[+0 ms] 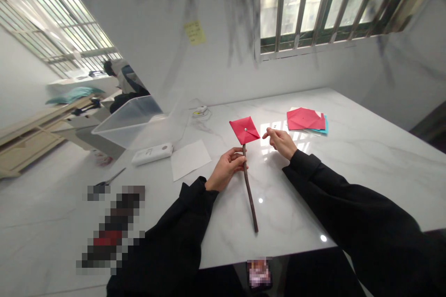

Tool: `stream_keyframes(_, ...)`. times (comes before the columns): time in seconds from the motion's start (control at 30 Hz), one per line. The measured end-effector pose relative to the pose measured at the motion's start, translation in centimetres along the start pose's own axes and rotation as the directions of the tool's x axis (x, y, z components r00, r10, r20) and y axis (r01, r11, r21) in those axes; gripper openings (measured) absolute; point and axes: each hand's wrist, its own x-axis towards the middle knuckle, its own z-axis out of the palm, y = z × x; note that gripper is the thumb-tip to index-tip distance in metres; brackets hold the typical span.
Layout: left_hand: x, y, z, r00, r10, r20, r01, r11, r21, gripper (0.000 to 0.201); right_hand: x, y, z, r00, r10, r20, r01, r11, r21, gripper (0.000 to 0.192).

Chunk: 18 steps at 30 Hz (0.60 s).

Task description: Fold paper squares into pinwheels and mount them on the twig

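Note:
A red paper pinwheel (245, 133) with a pale pin at its centre sits at the top of a thin brown stick (249, 190). My left hand (228, 167) is closed around the stick just below the paper, and the stick's lower end points toward the table's front edge. Just right of the pinwheel is my right hand (281, 142), its fingers mostly curled and the index finger reaching toward the paper's right corner. I see nothing held in it. Whether that fingertip touches the paper is hard to tell.
Red, white and blue paper sheets (303, 119) lie stacked at the right back. On the left are a white sheet (191, 160), a white power strip or box (152, 154), scissors (106, 183) and a clear plastic bin (130, 123). A person (127, 81) is in the background.

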Motion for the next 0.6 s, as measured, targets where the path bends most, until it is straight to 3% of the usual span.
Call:
stream_keyframes(0.27,0.10,-0.21,0.02,1.000,0.006,-0.010,-0.006,1.000,0.001,0.050,-0.24,-0.22,0.51,0.985,0.005,0.172,-0.003,1.000,-0.013,0.078)
stream_keyframes(0.43,0.12,-0.27,0.02,1.000,0.005,-0.002,-0.005,1.000,0.005,0.049,-0.14,-0.09,0.51,0.998,0.012,0.069,-0.010,0.999,-0.034,0.072)
stream_keyframes(0.6,0.04,-0.16,-0.06,1.000,-0.009,0.000,0.009,1.000,0.021,0.047,-0.12,-0.11,0.24,1.000,-0.024,-0.012,0.024,1.000,0.001,0.053)
